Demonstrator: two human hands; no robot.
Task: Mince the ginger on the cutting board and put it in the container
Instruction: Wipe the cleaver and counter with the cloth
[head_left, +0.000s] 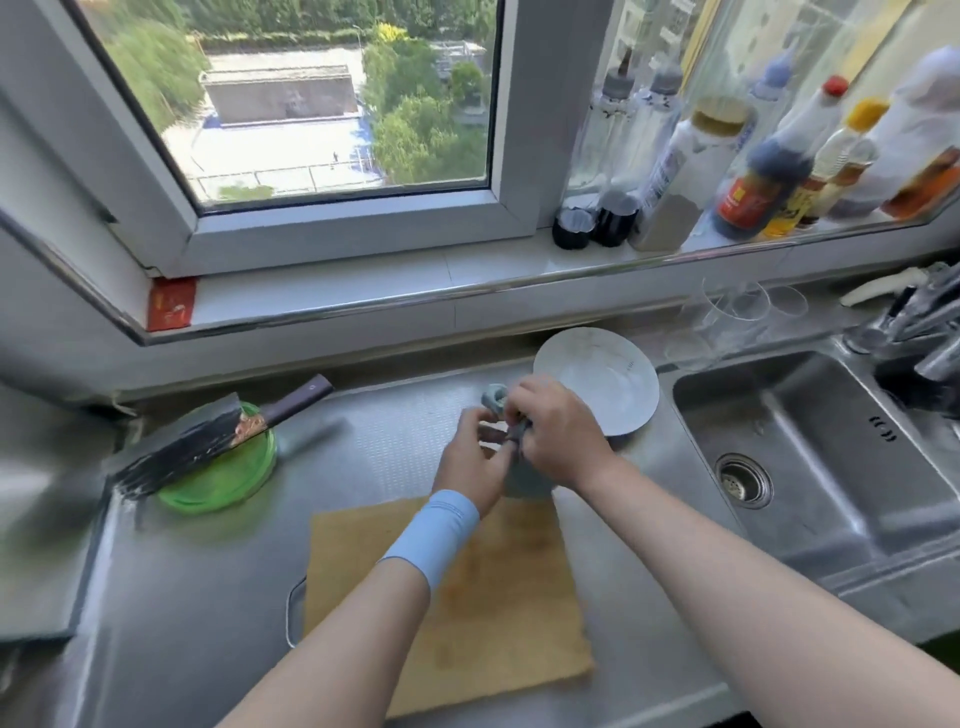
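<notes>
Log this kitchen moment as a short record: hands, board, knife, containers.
left hand: holds a small grey-blue object just past the board; blurred
right hand: holds the same object
cutting board: wooden, on the steel counter; no ginger discernible on it
cleaver: lies across the green container, far left, untouched
white bowl: behind the hands, beside the sink

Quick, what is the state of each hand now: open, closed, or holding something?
Left hand: fingers curled at the grey-blue object; grip cannot be told, too blurred.
Right hand: closed, pinching the same grey-blue object.
</notes>
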